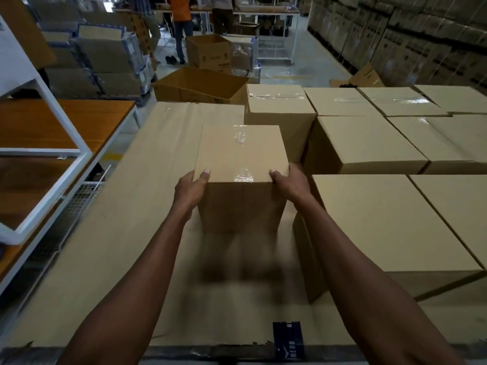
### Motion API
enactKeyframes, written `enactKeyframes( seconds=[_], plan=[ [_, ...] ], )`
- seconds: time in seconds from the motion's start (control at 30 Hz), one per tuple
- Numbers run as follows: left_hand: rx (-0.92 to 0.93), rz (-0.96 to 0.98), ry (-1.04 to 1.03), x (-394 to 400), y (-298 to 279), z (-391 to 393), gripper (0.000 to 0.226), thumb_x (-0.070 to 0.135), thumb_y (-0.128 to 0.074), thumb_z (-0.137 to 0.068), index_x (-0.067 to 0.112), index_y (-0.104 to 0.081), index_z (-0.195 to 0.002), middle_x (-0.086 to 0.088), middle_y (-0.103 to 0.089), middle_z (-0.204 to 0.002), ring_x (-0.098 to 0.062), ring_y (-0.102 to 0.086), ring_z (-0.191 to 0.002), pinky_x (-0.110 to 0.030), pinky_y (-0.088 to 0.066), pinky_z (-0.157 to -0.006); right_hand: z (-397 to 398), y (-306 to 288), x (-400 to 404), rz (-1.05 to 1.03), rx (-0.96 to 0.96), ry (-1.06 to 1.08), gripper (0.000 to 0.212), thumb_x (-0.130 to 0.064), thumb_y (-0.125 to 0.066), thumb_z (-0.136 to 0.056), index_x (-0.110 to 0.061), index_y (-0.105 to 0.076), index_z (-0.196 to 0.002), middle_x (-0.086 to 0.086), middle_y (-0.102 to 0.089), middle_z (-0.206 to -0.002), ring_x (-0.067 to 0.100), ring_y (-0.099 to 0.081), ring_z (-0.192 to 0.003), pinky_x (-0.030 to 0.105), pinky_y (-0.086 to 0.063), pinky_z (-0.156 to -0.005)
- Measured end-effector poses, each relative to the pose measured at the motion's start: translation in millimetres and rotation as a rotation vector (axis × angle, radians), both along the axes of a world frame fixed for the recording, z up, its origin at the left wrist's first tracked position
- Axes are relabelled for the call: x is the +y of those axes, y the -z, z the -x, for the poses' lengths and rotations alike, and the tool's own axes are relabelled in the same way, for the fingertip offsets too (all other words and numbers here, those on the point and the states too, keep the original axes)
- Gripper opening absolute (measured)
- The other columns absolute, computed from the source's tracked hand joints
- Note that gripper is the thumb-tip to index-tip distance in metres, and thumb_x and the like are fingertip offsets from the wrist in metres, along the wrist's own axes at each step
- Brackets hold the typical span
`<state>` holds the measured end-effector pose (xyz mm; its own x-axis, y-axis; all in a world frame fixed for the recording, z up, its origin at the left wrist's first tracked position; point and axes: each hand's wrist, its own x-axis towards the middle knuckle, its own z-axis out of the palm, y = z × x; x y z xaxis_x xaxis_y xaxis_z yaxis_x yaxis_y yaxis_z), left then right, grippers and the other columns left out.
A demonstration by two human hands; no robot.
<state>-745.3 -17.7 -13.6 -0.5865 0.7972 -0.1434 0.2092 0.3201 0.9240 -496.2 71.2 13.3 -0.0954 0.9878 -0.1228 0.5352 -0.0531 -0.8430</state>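
A tall taped cardboard box [241,154] stands upright in the middle of the head view, over a flat cardboard sheet [126,233]. My left hand [191,189] grips its near left top corner, thumb on the lid. My right hand [290,181] grips the near right top corner the same way. Clear tape runs down the middle of the lid. The lower part of the box is blurred, so I cannot tell whether it touches the sheet.
Several sealed cardboard boxes [390,227] stand packed to the right and behind. A white-framed wooden table [60,122] is on the left. Open cartons [200,85] sit on the floor beyond. People [181,25] stand at the far tables.
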Motion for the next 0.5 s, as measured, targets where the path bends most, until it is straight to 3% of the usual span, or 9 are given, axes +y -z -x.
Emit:
enactKeyframes(
  seconds=[0.1,0.2,0.33,0.4,0.5],
  plan=[
    [-0.031,-0.049,0.036,-16,2,3,0.046,0.057,-0.063,-0.091,0.025,-0.073,-0.123,0.003,-0.076,-0.109,-0.023,-0.071,-0.105,-0.041,-0.058,-0.087,-8,-1,-16,-0.021,0.027,0.035,0.054,-0.047,-0.071,-0.093,-0.021,-0.057,-0.138,0.003,-0.063,-0.137,0.027,-0.060,-0.125,0.046,-0.050,-0.106],
    [-0.062,-0.100,0.087,-44,7,1,0.046,0.057,-0.067,-0.086,0.036,-0.070,-0.126,0.011,-0.076,-0.112,-0.017,-0.071,-0.107,-0.045,-0.059,-0.093,-17,-2,-43,-0.047,0.022,0.050,0.062,-0.041,-0.075,-0.092,-0.019,-0.050,-0.144,0.005,-0.061,-0.141,0.027,-0.059,-0.126,0.041,-0.049,-0.102],
    [-0.048,-0.170,0.093,-96,23,-17,0.056,0.038,-0.073,-0.094,0.030,-0.054,-0.145,0.009,-0.067,-0.130,-0.008,-0.064,-0.117,-0.029,-0.054,-0.093,-31,5,-102,-0.033,0.095,0.074,0.065,-0.027,-0.081,-0.088,-0.020,-0.045,-0.142,0.005,-0.059,-0.141,0.026,-0.058,-0.126,0.037,-0.049,-0.097],
    [-0.065,-0.158,0.073,-126,31,-27,0.059,0.028,-0.074,-0.094,0.029,-0.049,-0.147,0.008,-0.064,-0.133,-0.007,-0.063,-0.117,-0.026,-0.053,-0.093,-39,18,-135,-0.028,0.132,0.079,0.065,-0.023,-0.084,-0.085,-0.023,-0.044,-0.137,-0.003,-0.059,-0.131,0.020,-0.058,-0.119,0.037,-0.052,-0.096],
    [-0.067,-0.071,0.043,-169,55,-42,0.066,0.015,-0.076,-0.091,0.030,-0.045,-0.147,0.005,-0.061,-0.137,-0.015,-0.060,-0.120,-0.038,-0.053,-0.098,-52,49,-178,0.019,0.140,0.097,0.062,-0.016,-0.083,-0.085,-0.027,-0.044,-0.132,-0.018,-0.055,-0.108,0.012,-0.060,-0.108,0.032,-0.055,-0.085]
  ],
)
